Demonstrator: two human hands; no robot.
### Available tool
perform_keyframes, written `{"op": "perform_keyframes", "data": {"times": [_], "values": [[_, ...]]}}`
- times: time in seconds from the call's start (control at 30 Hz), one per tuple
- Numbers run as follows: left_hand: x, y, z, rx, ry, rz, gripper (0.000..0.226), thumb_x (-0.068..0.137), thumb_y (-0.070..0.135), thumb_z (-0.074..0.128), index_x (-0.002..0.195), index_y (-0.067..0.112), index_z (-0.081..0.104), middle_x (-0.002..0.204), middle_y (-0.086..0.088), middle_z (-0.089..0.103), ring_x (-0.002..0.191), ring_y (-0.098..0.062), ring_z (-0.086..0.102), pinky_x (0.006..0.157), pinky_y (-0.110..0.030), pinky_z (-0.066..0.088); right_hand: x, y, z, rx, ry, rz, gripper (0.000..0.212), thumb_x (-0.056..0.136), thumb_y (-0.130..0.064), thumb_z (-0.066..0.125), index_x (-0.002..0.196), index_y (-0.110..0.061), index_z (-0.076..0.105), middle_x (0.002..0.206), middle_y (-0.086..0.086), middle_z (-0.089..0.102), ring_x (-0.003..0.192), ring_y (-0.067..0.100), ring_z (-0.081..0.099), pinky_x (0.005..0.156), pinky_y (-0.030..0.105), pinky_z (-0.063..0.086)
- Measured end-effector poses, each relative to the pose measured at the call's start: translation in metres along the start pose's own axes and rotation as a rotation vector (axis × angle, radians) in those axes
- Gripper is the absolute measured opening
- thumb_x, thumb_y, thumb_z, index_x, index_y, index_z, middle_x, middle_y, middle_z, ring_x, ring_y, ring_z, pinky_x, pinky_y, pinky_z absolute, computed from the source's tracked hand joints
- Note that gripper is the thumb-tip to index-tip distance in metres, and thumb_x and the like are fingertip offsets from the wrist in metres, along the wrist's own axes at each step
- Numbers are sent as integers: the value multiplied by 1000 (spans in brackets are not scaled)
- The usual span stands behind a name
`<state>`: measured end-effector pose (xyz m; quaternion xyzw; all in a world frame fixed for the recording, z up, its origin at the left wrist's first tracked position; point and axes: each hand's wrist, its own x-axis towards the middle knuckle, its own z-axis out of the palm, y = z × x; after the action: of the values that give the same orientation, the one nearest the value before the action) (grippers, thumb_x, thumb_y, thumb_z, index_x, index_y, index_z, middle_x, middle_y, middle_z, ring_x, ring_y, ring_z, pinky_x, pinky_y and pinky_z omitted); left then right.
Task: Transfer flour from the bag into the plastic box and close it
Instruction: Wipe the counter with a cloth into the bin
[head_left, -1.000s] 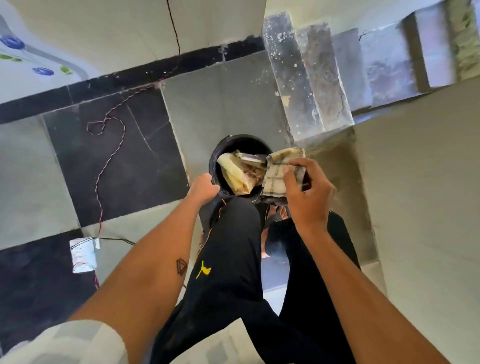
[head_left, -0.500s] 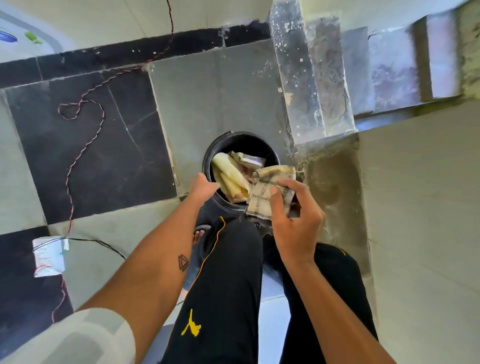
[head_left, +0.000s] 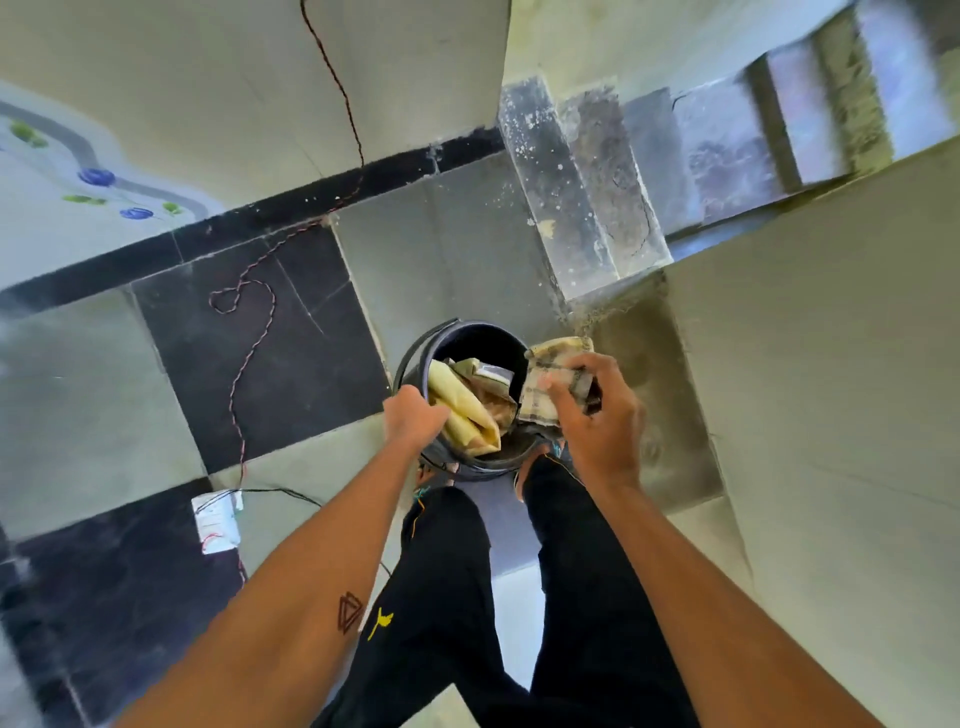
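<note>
While the black bucket (head_left: 470, 338) rim is held by the left hand (head_left: 413, 421), a crumpled checked bag (head_left: 545, 384) is grasped by the right hand (head_left: 597, 415) over its edge; if released off-centre, the floor (head_left: 291, 353) could be littered.

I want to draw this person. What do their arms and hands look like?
Both forearms are bare. The left forearm has a small dark triangle tattoo. A pale sleeve showed at its elbow earlier, but not now. The left hand and right hand wear no gloves.
</note>
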<state>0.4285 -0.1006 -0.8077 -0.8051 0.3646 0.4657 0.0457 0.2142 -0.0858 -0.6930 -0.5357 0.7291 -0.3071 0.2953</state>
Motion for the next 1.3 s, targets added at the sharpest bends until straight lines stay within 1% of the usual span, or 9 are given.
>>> {"op": "perform_keyframes", "data": {"times": [0.13, 0.27, 0.4, 0.63, 0.73, 0.9, 1.07, 1.17, 1.3], "values": [[-89, 17, -62, -77, -18, 60, 29, 81, 18, 67, 69, 10, 43, 69, -3, 48, 71, -23, 50, 62, -34, 41, -18, -62, -34, -43, -74, -79, 48, 83, -33, 84, 120, -18, 57, 92, 0, 71, 78, 18, 70, 65, 37, 61], [-154, 27, -107, -125, -92, 93, 26, 71, 25, 67, 79, 9, 49, 81, -7, 57, 78, -28, 62, 70, -43, 60, -41, -111, -66, -101, -68, -144, 59, 83, -30, 84, 133, -18, 56, 112, 3, 72, 96, 22, 71, 78, 40, 61], [-194, 39, -136, -164, -194, 134, 19, 79, 11, 71, 90, 2, 58, 87, -18, 67, 55, -22, 68, 44, -25, 50, -73, -143, -94, -66, -23, -99, 54, 85, -30, 82, 132, -16, 61, 118, 2, 70, 105, 18, 67, 90, 36, 58], [-266, 70, -160, -30, -304, 339, 9, 75, -2, 64, 73, 2, 57, 44, -8, 54, 32, -16, 47, 39, -19, 34, -132, -157, -142, -4, 268, -48, 39, 83, -24, 85, 117, -13, 70, 106, -3, 71, 92, 6, 65, 82, 15, 52], [-290, 80, -155, 48, -331, 378, 8, 77, -2, 66, 77, 0, 58, 47, -11, 55, 30, -17, 50, 36, -20, 32, -151, -153, -168, 40, 448, 15, 30, 83, -14, 83, 110, -10, 70, 97, -3, 70, 82, 6, 62, 75, 8, 46], [-323, 97, -126, 90, -395, 376, 9, 81, -4, 64, 83, 0, 57, 59, -17, 59, 31, -15, 54, 35, -20, 30, -167, -137, -224, 83, 657, 69, 25, 88, -7, 76, 106, -9, 60, 88, -2, 65, 77, 7, 59, 71, 13, 45], [-342, 123, -86, 140, -433, 391, 8, 81, -4, 64, 85, 0, 57, 59, -20, 63, 36, -18, 59, 36, -21, 30, -179, -114, -282, 126, 837, 104, 19, 98, -12, 63, 111, -8, 49, 85, -7, 61, 76, 5, 60, 61, 28, 47], [-356, 137, -58, 154, -444, 407, 8, 81, -4, 64, 84, -1, 57, 63, -23, 63, 39, -21, 62, 38, -21, 29, -181, -93, -332, 129, 932, 165, 23, 100, -11, 60, 119, -6, 47, 85, -24, 62, 75, -7, 60, 61, 23, 47], [-374, 155, -25, 155, -465, 430, 7, 79, -4, 65, 83, -2, 59, 60, -23, 63, 40, -23, 62, 39, -22, 29, -174, -63, -420, 21, 1083, 273, 29, 97, 1, 53, 125, -4, 50, 85, -19, 56, 77, -21, 53, 60, 4, 37]]}}
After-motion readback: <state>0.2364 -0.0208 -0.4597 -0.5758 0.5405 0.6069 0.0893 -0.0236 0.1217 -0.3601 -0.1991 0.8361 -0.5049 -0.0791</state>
